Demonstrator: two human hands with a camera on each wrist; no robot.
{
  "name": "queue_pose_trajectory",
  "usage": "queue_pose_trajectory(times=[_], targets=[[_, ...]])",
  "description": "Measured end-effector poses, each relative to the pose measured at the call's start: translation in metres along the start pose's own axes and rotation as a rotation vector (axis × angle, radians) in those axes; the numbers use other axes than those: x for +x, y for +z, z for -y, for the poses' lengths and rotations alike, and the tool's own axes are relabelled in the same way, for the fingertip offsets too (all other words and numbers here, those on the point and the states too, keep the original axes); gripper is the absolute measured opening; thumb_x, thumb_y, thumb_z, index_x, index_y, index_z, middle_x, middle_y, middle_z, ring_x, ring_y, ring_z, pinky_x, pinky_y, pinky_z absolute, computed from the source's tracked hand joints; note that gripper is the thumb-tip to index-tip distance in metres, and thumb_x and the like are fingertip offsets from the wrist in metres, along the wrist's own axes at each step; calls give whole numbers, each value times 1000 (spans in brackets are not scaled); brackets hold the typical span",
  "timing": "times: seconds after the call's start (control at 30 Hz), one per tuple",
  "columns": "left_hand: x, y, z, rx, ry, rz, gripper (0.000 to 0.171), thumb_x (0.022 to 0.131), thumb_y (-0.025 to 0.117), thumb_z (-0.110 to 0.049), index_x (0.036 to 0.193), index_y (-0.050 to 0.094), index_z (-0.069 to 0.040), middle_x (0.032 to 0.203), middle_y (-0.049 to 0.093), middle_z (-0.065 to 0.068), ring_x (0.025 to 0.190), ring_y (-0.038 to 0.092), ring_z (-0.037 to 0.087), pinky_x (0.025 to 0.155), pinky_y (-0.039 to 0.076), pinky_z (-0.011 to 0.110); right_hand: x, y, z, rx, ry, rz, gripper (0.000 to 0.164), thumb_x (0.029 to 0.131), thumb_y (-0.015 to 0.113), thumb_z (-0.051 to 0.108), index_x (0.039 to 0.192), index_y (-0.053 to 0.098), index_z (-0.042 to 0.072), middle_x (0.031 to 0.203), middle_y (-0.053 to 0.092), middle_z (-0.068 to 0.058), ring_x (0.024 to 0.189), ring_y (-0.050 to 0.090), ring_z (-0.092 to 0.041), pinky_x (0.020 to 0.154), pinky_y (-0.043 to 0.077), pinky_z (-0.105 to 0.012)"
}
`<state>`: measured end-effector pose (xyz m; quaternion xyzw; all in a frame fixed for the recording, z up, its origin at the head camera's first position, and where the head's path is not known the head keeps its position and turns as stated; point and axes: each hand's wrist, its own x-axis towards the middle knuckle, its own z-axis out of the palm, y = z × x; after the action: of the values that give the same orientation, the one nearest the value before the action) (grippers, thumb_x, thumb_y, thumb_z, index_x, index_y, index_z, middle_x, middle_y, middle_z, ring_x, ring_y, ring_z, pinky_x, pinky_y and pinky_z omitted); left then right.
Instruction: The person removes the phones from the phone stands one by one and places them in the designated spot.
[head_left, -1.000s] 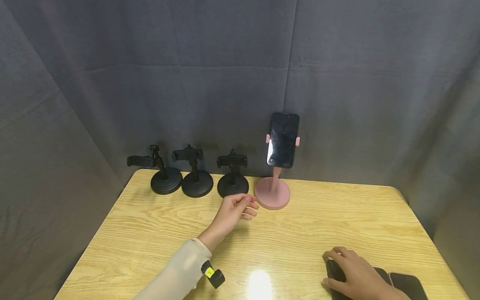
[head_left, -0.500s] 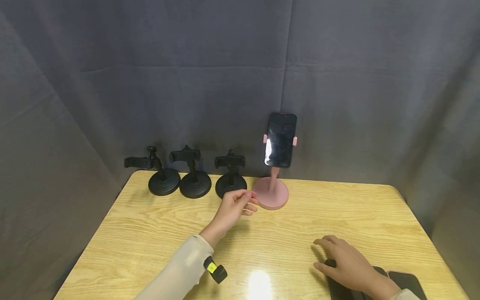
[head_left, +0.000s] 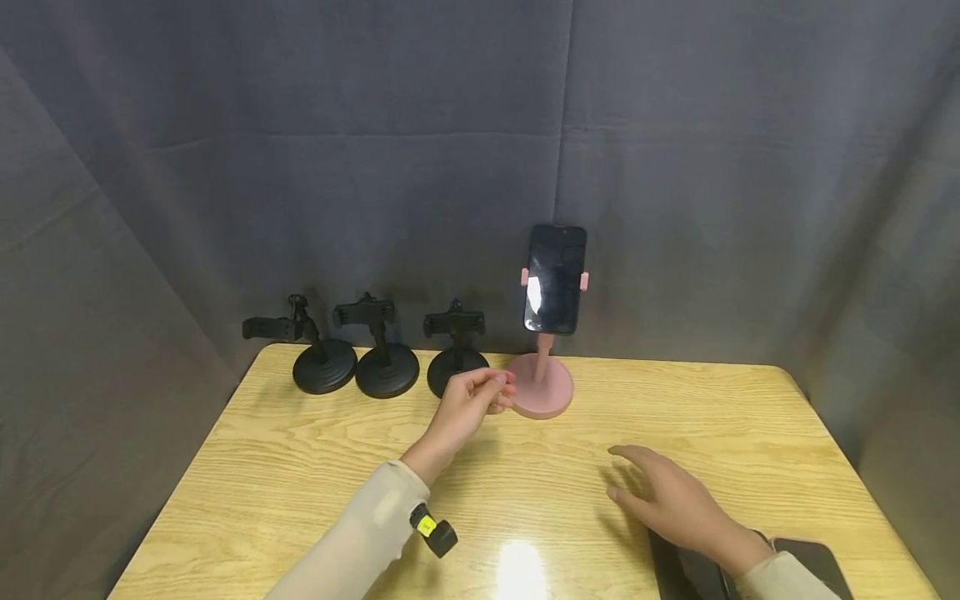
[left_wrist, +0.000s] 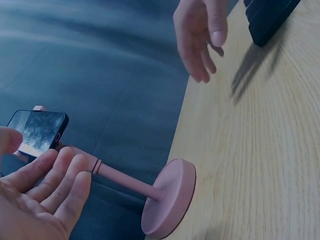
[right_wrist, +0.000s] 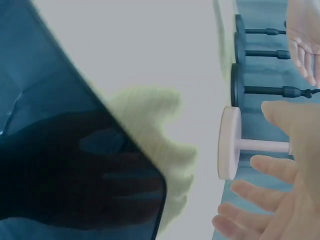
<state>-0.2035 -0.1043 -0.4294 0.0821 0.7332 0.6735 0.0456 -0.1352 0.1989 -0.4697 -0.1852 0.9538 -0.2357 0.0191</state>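
Observation:
My left hand [head_left: 459,415] is in front of the pink phone stand [head_left: 542,398]. Its fingers bend loosely and hold nothing; in the left wrist view the hand [left_wrist: 47,200] overlaps the stand's stem. A black phone [head_left: 557,279] stands upright between the stand's pink clamp arms. Over the table's right front, my right hand [head_left: 678,504] reaches forward, thumb and fingers spread and nothing between them. Below and behind it lie dark phones [head_left: 813,560], partly hidden by the hand and sleeve. A glossy black screen [right_wrist: 65,150] fills the left of the right wrist view and mirrors that hand.
Three black phone stands [head_left: 456,367] line the back edge, left of the pink one, their clamps holding nothing. A grey curtain [head_left: 337,192] hangs behind the wooden table [head_left: 300,467]. A small black device with a yellow label [head_left: 433,532] sits on my left cuff.
My right hand has moved off the phones, forward and to the left, with its fingers opening out. The left hand has shifted slightly forward. The view has turned slightly.

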Motion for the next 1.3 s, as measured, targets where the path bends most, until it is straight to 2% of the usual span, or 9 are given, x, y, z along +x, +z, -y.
queue_pose_trajectory(times=[0.07,0.17,0.4,0.57,0.83,1.07,1.17,1.3], targets=[[1,0,-1,0,1,1,31,107,51,-19,124,66,2,116,70,24,96,72,21,92,59,35,4,0,3,15,2,-20,55,97,67,41,140,56,9,142,60,-15,129,58,-41,101,49,-60],[1,0,-1,1,0,1,33,107,50,-20,128,64,2,118,70,23,104,71,30,94,58,37,10,1,8,57,16,-40,55,98,66,40,142,54,9,144,58,-16,131,56,-42,102,48,-62],[5,1,-1,-12,-22,5,38,107,50,-24,135,58,1,125,68,22,113,68,32,101,55,44,26,3,12,171,18,-79,55,101,63,39,146,51,9,147,54,-20,131,54,-44,101,49,-61],[8,1,-5,-10,-36,32,42,107,49,-27,143,52,-5,133,64,19,123,63,33,105,52,47,37,2,16,239,2,-121,53,100,65,31,145,50,5,145,55,-22,128,56,-45,99,51,-59],[13,5,-13,-1,-13,73,51,107,50,-30,152,40,-8,152,49,17,139,51,32,108,49,47,54,-4,25,373,13,-197,50,103,61,26,144,49,1,146,54,-23,127,56,-46,102,47,-61],[18,8,-19,-66,6,111,58,107,47,-29,159,27,-11,163,35,15,152,34,27,117,37,56,68,-10,31,533,43,-236,50,106,54,23,149,43,1,146,51,-26,131,54,-43,109,43,-59],[21,10,-22,-65,-19,140,64,106,47,-32,162,20,-15,167,25,13,156,25,25,120,33,55,75,-13,35,591,61,-246,50,107,52,25,151,41,3,146,52,-25,133,53,-40,112,42,-53],[25,13,-27,-35,-51,162,72,105,48,-39,163,10,-22,171,14,8,159,16,25,126,24,49,87,-17,41,679,74,-314,48,108,50,24,151,42,4,147,52,-22,134,53,-27,110,43,-24]])
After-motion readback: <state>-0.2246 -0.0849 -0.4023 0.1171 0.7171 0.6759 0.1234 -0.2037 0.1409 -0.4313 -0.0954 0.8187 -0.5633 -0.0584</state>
